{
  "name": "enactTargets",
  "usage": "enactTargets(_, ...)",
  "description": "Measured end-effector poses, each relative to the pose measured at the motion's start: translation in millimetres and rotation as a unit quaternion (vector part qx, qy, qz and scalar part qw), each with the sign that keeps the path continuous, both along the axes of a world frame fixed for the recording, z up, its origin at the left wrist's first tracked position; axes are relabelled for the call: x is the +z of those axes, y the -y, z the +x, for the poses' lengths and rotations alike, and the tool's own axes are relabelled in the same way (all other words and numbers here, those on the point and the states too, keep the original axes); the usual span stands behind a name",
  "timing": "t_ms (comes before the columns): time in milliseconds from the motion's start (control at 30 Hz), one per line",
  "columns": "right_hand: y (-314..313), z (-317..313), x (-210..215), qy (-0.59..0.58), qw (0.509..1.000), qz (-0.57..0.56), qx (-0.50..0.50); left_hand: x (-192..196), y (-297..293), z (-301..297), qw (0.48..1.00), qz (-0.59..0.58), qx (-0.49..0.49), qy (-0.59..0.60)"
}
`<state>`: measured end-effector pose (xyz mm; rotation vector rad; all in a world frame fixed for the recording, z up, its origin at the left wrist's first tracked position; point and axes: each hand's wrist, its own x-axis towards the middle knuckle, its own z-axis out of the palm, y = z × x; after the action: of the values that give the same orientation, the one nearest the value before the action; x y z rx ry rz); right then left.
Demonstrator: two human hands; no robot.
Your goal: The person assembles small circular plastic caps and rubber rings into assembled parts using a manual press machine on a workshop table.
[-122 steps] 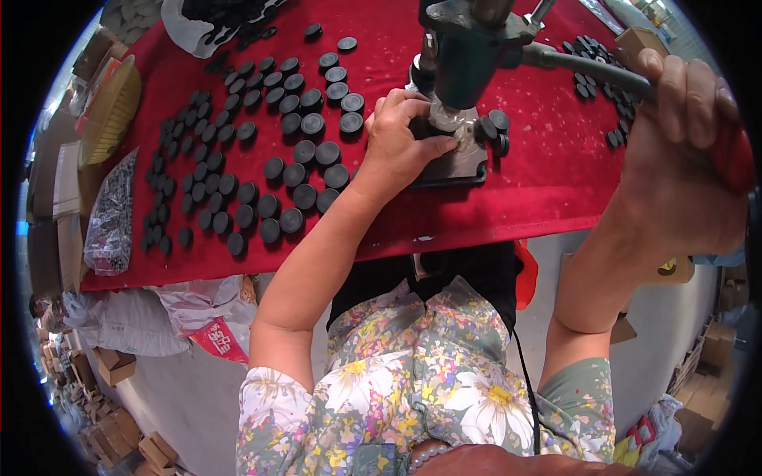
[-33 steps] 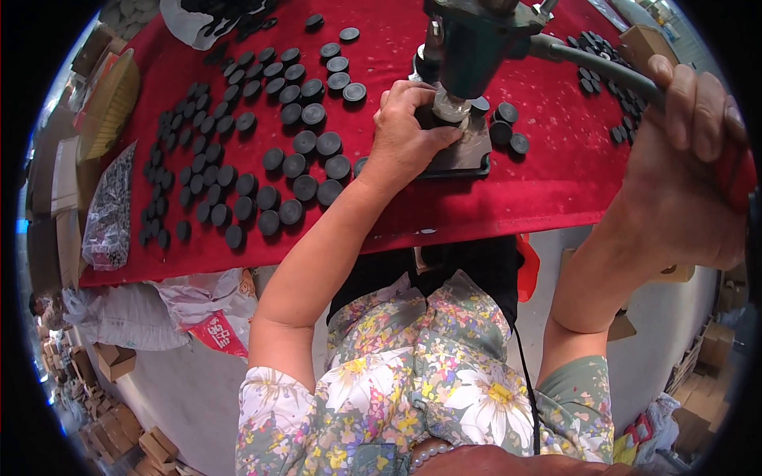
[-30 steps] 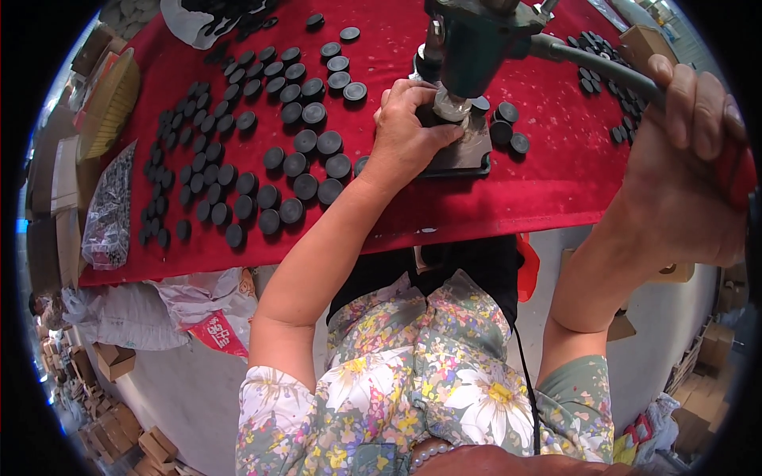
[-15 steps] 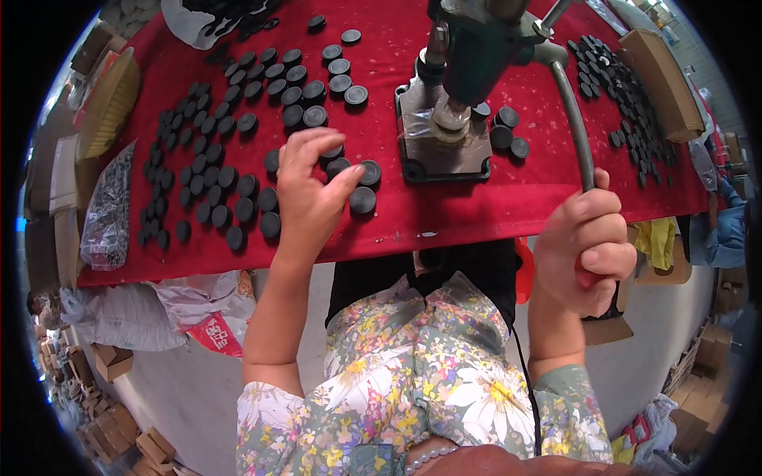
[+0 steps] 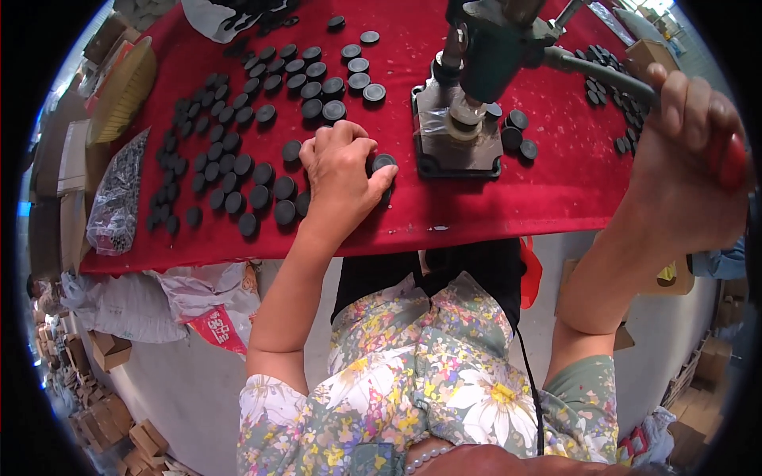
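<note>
Room: a pale floor runs below, on the near side of the press, with cardboard boxes and pale plastic sacks to the press's lower left.
Desk: the desk is draped in red cloth, which spreads to both sides of the press.
Press: the dark green press stands upright on a flat base plate; a pale ring sits under its head.
Lever: the grey lever reaches out to the right of the press.
Right hand: well right of the press, the right hand has its fingers wrapped round the lever's red-gripped end.
Left hand: left of the press, the left hand is palm down among the discs, fingers curled and thumb spread at a black disc; whether they grip one, I cannot tell.
Main discs: many round black discs lie scattered left of the press.
Other discs: a small cluster is just right of the press's base; a larger group lies farther right.
Far left of the press: a clear bag of small dark pieces and a yellow basket.
</note>
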<state>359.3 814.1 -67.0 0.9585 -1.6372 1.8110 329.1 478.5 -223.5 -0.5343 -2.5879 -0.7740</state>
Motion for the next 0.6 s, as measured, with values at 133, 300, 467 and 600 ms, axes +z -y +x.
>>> enactTargets(133, -85, -17, 3, -0.001, 1.0, 0.005, 0.0, 10, -6, -8, 0.995, -0.1, -0.014, 0.013)
enactTargets(300, -94, -22, -1, -0.001, 1.0, 0.006, -0.007, 16, -11, -14, 0.982, -0.187, -0.016, 0.036)
enactTargets(467, -68, -17, 1, 0.001, 1.0, 0.009, -0.014, 15, -26, -27, 0.995, 0.063, -0.078, 0.013)
enactTargets(600, -66, -20, 1, 0.0, 1.0, 0.012, -0.013, 7, -62, -41, 0.974, 0.179, -0.136, 0.011)
